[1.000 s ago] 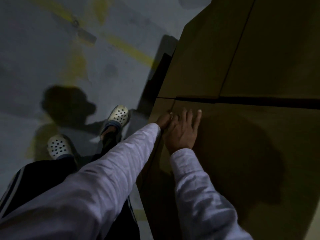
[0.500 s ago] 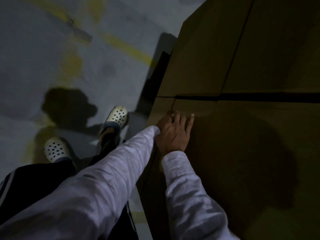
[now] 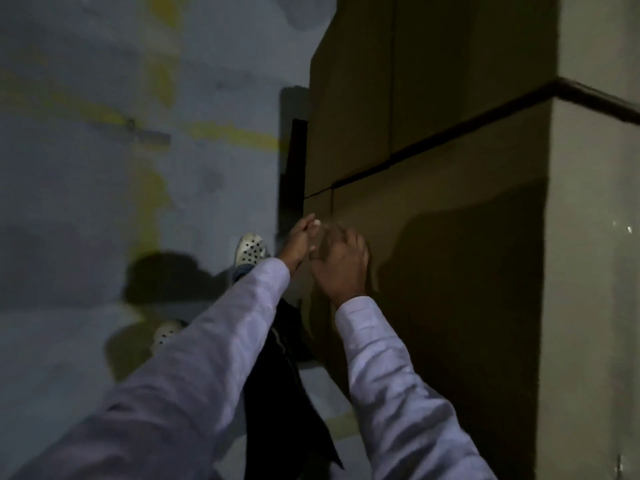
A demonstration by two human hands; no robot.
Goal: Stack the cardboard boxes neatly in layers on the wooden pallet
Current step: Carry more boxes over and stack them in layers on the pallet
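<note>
Aligning the cardboard box (image 3: 433, 244) at its left corner.
My left hand (image 3: 298, 240) and right hand (image 3: 341, 268) meet there; fingers too blurred to tell.

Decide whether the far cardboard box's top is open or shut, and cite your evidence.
Shut. The far cardboard box has its top flaps lying flat, meeting along one thin dark seam; no flap stands up.

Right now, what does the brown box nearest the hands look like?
The nearest cardboard box is plain brown, dimly lit, with a shadow across its broad face. A dark narrow gap parts it from the neighbouring boxes. The left hand and right hand are at its corner, too blurred to tell contact.
</note>
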